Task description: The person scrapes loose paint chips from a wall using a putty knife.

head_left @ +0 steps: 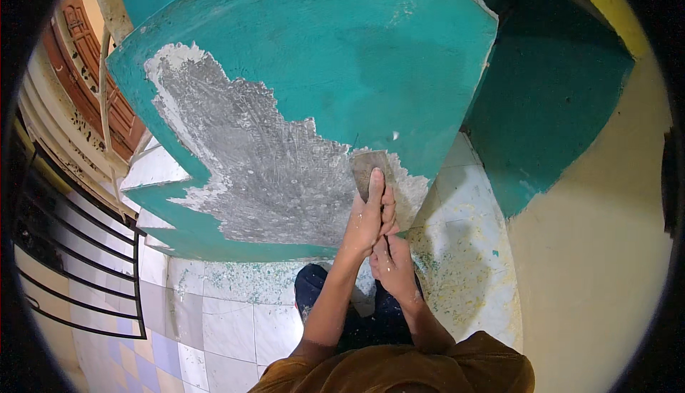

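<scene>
Teal wall [307, 50] | scraper [364, 168]: blade forward, long axis leaning slightly left | left grip [367, 225], right grip [394, 261]: clasping it

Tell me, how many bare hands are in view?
2: the left hand, thumb against the flat scraper, and the right hand, closed just below the left.

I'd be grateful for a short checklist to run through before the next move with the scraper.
1. Left hand on the scraper: ok, thumb on its blade.
2. Right hand clear of the blade: ok, closed just below the left.
3. Blade near the ragged edge of the green paint: ok.
4. Blade pressed evenly on the surface: cannot tell.
5. Gloves worn: not ok, both hands bare.
6. Floor clean: not ok, paint flakes scattered.
</scene>
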A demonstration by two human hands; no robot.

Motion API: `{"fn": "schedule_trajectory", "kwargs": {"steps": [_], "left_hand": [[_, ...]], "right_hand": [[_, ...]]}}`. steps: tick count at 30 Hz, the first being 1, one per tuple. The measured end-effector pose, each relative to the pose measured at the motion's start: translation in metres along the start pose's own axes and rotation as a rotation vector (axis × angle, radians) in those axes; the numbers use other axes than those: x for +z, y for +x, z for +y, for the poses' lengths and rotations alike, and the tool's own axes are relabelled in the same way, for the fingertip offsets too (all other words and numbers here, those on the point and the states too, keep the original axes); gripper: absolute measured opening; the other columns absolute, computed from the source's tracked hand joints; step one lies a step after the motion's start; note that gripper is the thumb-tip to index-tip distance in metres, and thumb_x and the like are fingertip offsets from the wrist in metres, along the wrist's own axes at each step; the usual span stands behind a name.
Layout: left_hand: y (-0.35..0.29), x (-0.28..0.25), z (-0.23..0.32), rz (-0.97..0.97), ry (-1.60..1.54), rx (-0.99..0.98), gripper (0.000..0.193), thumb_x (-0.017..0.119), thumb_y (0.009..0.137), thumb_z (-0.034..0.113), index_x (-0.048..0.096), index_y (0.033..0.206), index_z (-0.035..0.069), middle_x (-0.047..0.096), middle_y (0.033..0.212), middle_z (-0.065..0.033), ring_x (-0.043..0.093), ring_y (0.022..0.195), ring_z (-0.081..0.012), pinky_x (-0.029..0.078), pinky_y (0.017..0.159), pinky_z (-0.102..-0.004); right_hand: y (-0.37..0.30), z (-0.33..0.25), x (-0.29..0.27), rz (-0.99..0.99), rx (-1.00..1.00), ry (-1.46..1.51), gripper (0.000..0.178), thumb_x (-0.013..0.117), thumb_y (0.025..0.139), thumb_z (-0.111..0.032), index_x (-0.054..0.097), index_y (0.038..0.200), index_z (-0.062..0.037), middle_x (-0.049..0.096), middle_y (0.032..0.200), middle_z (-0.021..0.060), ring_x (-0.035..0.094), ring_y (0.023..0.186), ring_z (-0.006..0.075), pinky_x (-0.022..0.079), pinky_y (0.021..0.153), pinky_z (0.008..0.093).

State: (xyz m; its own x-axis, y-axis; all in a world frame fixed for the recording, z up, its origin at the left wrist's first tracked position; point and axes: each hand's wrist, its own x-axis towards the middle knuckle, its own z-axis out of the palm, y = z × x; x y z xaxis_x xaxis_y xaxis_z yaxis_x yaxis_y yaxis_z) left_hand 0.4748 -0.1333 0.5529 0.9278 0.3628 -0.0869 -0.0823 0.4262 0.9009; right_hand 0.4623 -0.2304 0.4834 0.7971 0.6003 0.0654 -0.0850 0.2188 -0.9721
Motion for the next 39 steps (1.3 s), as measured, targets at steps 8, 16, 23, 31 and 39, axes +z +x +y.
{"fn": "schedule_trajectory", "kwargs": {"steps": [8, 16, 23, 31, 39], "left_hand": [[0.004, -0.001, 0.025, -0.029, 0.115, 0.050, 0.049, 0.040, 0.095, 0.053, 0.039, 0.069, 0.012, 0.031, 0.049, 0.0031, 0.028, 0.039, -0.0075, 0.027, 0.039, -0.0244], [0.024, 0.077, 0.108, -0.297, 0.056, 0.193, 0.051, 0.041, 0.094, 0.054, 0.038, 0.064, 0.013, 0.030, 0.050, 0.0042, 0.028, 0.038, -0.0078, 0.025, 0.038, -0.0244], [-0.002, 0.040, 0.036, -0.394, -0.069, 0.060, 0.055, 0.037, 0.095, 0.056, 0.040, 0.065, 0.010, 0.034, 0.051, 0.0013, 0.033, 0.040, -0.0107, 0.033, 0.040, -0.0256], [-0.006, 0.011, -0.019, -0.236, -0.110, -0.012, 0.044, 0.037, 0.097, 0.052, 0.039, 0.078, 0.012, 0.034, 0.055, 0.0012, 0.037, 0.043, -0.0103, 0.033, 0.042, -0.0245], [-0.005, 0.010, -0.006, -0.123, -0.133, -0.068, 0.046, 0.037, 0.096, 0.053, 0.038, 0.075, 0.013, 0.028, 0.050, 0.0024, 0.027, 0.034, -0.0091, 0.027, 0.037, -0.0248]], "right_hand": [[0.007, -0.022, 0.022, 0.022, 0.019, 0.087, 0.033, 0.044, 0.099, -0.028, 0.046, 0.075, -0.0058, 0.036, 0.053, -0.0044, 0.035, 0.041, 0.0052, 0.027, 0.037, 0.0210], [0.042, -0.098, -0.014, 0.048, -0.253, 0.268, 0.023, 0.045, 0.099, -0.025, 0.049, 0.095, -0.0023, 0.048, 0.068, 0.0027, 0.045, 0.051, 0.0085, 0.034, 0.042, 0.0231], [-0.007, -0.070, -0.025, -0.170, 0.070, 0.433, 0.031, 0.040, 0.100, -0.034, 0.049, 0.094, -0.0053, 0.044, 0.066, 0.0013, 0.042, 0.052, 0.0084, 0.033, 0.046, 0.0206], [-0.020, -0.010, -0.032, -0.016, 0.229, 0.274, 0.027, 0.040, 0.101, -0.029, 0.044, 0.088, -0.0063, 0.037, 0.063, -0.0031, 0.035, 0.048, 0.0060, 0.026, 0.042, 0.0213], [-0.012, -0.020, -0.017, 0.005, 0.293, 0.282, 0.034, 0.044, 0.099, -0.038, 0.043, 0.079, -0.0099, 0.034, 0.060, -0.0042, 0.030, 0.045, 0.0038, 0.022, 0.040, 0.0179]]}}
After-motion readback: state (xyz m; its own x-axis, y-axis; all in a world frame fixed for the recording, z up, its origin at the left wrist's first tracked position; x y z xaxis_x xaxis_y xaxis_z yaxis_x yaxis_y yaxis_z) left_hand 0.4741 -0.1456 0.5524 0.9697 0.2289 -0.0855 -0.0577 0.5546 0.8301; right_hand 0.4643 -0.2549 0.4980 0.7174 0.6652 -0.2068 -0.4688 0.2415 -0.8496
